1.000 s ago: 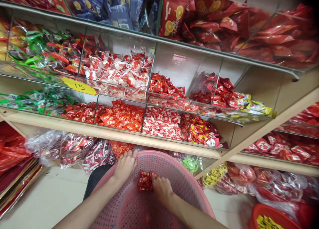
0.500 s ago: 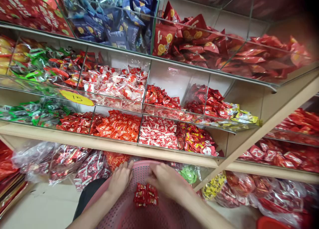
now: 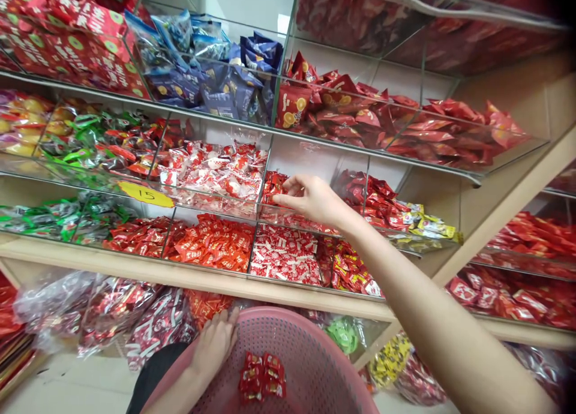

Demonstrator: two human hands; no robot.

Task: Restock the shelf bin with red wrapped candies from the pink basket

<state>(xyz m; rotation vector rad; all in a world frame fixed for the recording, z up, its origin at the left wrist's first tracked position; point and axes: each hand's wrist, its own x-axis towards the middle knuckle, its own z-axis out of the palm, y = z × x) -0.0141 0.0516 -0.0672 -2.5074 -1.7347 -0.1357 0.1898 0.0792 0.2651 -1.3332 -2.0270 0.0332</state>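
Note:
My left hand (image 3: 215, 341) grips the rim of a pink perforated plastic basket (image 3: 310, 336). Inside the basket, several red-wrapped candies (image 3: 262, 375) lie in a small cluster. My right hand (image 3: 310, 199) reaches over the front of a clear compartment on the middle shelf, its fingers curved and apart. Beside its fingertips are small red-wrapped candies (image 3: 273, 183), partly hidden by the hand. I see nothing held between those fingers.
Clear-walled shelves hold sorted sweets, among them blue packets (image 3: 225, 90), red orange-print packets (image 3: 351, 108) and white-and-red candies (image 3: 285, 255). A yellow price tag (image 3: 146, 194) reads 15. Filled plastic bags (image 3: 119, 306) sit under the wooden shelf edge (image 3: 216, 277).
My right hand has moved from above the basket up into the red candy compartment. The left hand stays at the rim. The view has tilted slightly upward.

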